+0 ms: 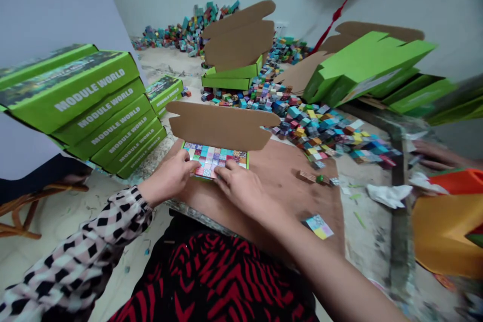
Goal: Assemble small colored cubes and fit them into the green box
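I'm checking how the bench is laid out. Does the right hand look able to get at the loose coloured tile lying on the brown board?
Probably yes. The right hand rests on the open box of cubes, and the loose tile lies on the same brown board beside that forearm, with nothing between them.

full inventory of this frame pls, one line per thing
open box: one, green with brown lid flap up, filled with multicoloured cubes, on the board in front of the person
board: one, brown, across the lap
closed boxes: a stack, about six, green, printed MODULE WORLD, at left
small closed box: one, green, beside the stack
second open box: one, green, brown flaps up, centre back
flat box blanks: a pile, green and brown, at right
loose cubes: many, multicoloured, heaped right of the open box and along the far wall
single tile: one, pale blue and yellow, on the board's right edge
left hand: on the open box's left edge
right hand: fingers on the cubes at the box's near edge
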A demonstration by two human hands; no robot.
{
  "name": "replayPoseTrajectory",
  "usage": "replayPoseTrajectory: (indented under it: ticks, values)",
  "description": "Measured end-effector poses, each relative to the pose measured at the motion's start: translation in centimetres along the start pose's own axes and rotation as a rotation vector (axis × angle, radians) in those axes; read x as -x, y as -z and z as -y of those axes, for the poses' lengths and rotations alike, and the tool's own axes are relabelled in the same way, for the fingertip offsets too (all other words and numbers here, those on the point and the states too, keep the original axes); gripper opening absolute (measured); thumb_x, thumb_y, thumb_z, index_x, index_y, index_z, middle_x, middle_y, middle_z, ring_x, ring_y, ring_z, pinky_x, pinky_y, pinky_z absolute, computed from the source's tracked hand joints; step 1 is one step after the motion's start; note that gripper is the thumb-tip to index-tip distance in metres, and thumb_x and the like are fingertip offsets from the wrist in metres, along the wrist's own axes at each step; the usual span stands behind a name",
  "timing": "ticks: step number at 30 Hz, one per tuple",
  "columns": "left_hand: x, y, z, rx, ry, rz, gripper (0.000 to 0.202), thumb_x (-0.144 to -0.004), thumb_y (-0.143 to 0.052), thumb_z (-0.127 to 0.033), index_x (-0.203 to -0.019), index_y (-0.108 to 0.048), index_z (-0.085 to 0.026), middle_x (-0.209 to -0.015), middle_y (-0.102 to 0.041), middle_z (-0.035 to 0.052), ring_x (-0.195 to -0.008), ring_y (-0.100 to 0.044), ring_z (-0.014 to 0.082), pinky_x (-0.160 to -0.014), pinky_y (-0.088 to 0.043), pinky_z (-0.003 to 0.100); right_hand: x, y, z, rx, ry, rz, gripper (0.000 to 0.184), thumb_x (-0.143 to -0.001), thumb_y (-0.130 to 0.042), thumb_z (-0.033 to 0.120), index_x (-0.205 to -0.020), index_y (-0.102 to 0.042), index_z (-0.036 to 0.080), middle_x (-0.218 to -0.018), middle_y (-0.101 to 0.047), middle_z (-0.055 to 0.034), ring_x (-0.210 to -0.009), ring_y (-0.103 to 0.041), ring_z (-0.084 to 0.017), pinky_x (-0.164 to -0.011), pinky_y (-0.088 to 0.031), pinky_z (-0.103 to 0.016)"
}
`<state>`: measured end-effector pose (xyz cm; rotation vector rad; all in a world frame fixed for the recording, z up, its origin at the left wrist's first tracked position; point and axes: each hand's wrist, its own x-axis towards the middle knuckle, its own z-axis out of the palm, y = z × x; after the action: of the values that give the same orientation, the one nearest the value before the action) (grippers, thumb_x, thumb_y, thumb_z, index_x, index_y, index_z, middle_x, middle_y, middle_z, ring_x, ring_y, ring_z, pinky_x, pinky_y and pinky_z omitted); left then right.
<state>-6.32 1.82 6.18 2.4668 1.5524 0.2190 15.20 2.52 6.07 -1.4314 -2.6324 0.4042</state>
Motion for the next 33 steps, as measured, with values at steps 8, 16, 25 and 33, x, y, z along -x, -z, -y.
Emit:
replayPoseTrajectory:
  ticks: [8, 16, 25, 33]
  values:
    - [-0.2, -0.3, 1.9, -0.085, -0.007, 0.100, 0.038, -0.091, -0.036, -0.019, -0.116, -0.064, -0.021, -0.097, -0.055, 0.0084, -0.081, -0.053, 0.0194, -0.073, -0.042, 0.033, -1.5, -0.5, 0.5, 0.029, 0.006, 0.074, 0.032, -0.097, -0.039, 0.037, -0.107, -0.067, 0.024, -0.099, -0.057, -0.0071, -0.071, -0.054, -0.015, -0.062, -0.039, -0.028]
    - [-0.4, 1.1, 1.7, -0.223, -0.026, 0.119, 0.032, -0.093, -0.040, -0.021, -0.112, -0.066, -0.026, -0.092, -0.063, 0.0060, -0.090, -0.056, 0.0224, -0.075, -0.035, 0.035, -1.8, -1.2, 0.0, -0.037, 0.050, 0.091, 0.033, -0.091, -0.048, 0.030, -0.122, -0.058, 0.023, -0.106, -0.051, -0.0101, -0.074, -0.053, -0.016, -0.067, -0.045, -0.030]
    - [1.4, -0.2, 3.1, -0.168, 0.032, -0.080, 0.033, -0.094, -0.044, -0.034, -0.119, -0.062, -0.023, -0.101, -0.060, 0.0098, -0.094, -0.057, 0.0244, -0.081, -0.043, 0.039, 0.6, -0.6, -2.8, -0.075, 0.156, -0.108, 0.029, -0.095, -0.041, 0.028, -0.104, -0.065, 0.016, -0.104, -0.056, -0.0127, -0.093, -0.051, -0.022, -0.080, -0.042, -0.035]
    - [2.8, -3.4, 3.8, 0.126, 0.091, -0.214, 0.047, -0.094, -0.041, -0.043, -0.131, -0.051, -0.016, -0.135, -0.052, 0.0155, -0.125, -0.050, 0.0263, -0.103, -0.042, 0.046, 1.8, -1.4, -1.6, 0.059, 0.192, -0.083, 0.032, -0.097, -0.038, 0.026, -0.101, -0.068, 0.019, -0.090, -0.066, -0.0098, -0.086, -0.045, -0.023, -0.072, -0.031, -0.036]
